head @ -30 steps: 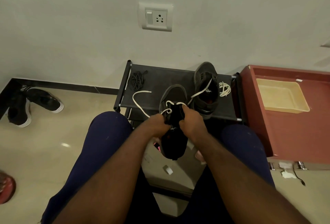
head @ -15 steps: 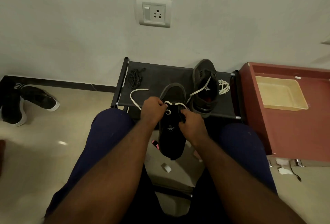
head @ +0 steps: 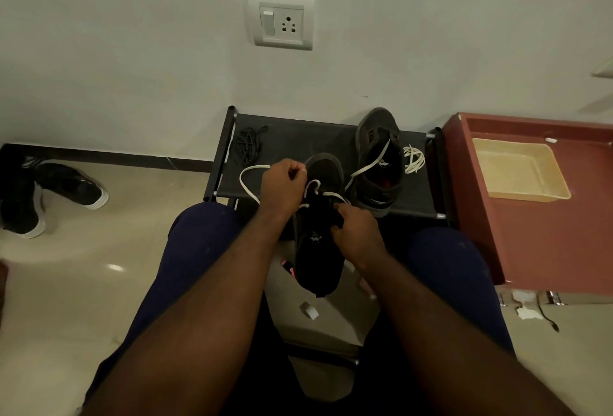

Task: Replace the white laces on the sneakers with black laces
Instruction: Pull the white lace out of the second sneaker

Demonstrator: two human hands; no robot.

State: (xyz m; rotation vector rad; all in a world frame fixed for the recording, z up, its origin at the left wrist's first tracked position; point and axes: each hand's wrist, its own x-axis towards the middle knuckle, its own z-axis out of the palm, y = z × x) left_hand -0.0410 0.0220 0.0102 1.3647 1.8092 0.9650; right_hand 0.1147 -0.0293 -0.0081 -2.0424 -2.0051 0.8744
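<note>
As left hand (head: pixel 282 184) pinches — white lace (head: pixel 255 167) loops off black sneaker (head: pixel 319 258)

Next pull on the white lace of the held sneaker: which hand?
Left. The left hand pinches the white lace above the held sneaker; the right hand grips its upper, steadying it.

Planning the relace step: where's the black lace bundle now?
Head view: the black lace bundle lies at the far left corner of the shoe rack, beyond the left hand, untouched.
</note>
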